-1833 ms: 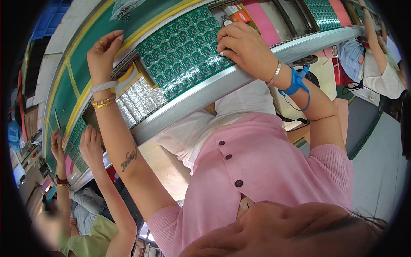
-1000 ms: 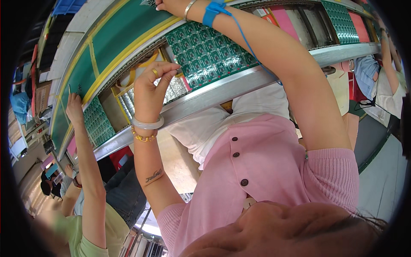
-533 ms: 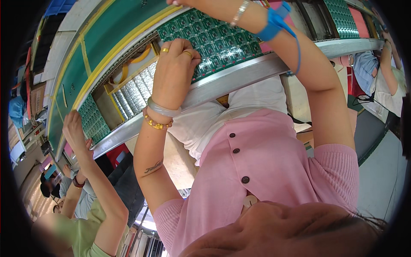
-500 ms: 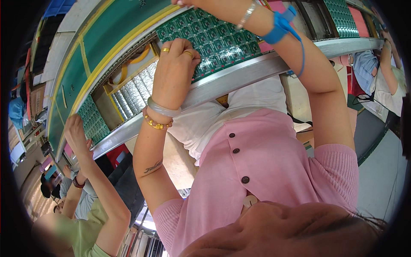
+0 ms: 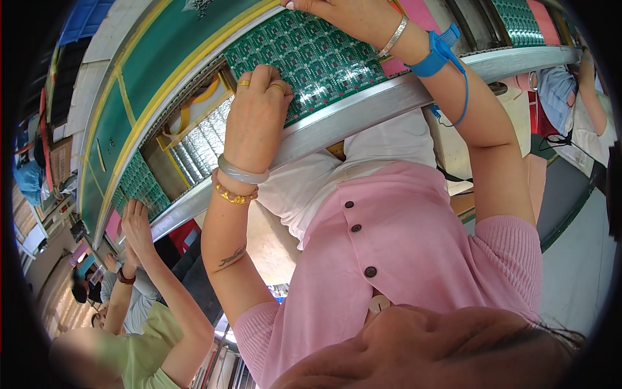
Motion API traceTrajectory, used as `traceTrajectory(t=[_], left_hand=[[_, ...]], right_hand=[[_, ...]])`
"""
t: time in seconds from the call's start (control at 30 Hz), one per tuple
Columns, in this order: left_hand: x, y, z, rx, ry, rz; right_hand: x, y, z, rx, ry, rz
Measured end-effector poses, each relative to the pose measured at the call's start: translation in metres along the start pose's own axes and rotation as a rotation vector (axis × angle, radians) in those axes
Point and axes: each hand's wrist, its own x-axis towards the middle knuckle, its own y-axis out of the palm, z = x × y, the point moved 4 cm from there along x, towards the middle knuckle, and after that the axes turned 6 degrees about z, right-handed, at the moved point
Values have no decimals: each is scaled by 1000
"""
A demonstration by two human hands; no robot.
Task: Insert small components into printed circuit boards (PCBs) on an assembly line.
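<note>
Just beyond the silver rail (image 5: 353, 115): a green circuit panel (image 5: 324, 68) is lying flat, its near edge running alongside the metal.
Left hand (image 5: 256, 126): it is leaning in beyond the rail, and my fingers are sitting curled and close together over the panel's left part; I cannot tell whether they are pinching anything, since the back of the hand is hiding the tips.
Right hand (image 5: 337, 14): it is hanging farther beyond the rail, by the panel's far side, its fingers meeting the edge of view; whether they are pinching something I cannot tell.
Wrist strap (image 5: 431, 63): blue, it is circling my right wrist above the rail, its cord dangling.
Silvery strip (image 5: 202, 148): it is lying beyond the rail, left of my left hand.
Table (image 5: 172, 52): its green top is stretching past the rail's far side, yellow tape (image 5: 210, 47) edging it.
Co-worker's hand (image 5: 137, 223): it is bending by the rail's left end.
</note>
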Motion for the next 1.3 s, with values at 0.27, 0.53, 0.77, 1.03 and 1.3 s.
traceTrajectory(t=[0.27,0.53,0.77,1.03,1.3], left_hand=[[7,-13,13,-223,44,-9],[55,-38,154,-146,-310,-438],[69,-27,183,-189,-372,-296],[38,-25,154,-712,-325,-332],[17,-16,126,-986,-319,-220]], right_hand=[[-37,-11,17,126,76,25],[-95,-19,39,66,301,120],[-100,-11,36,-75,255,98],[-87,6,30,-294,91,114],[-82,11,27,-292,70,116]])
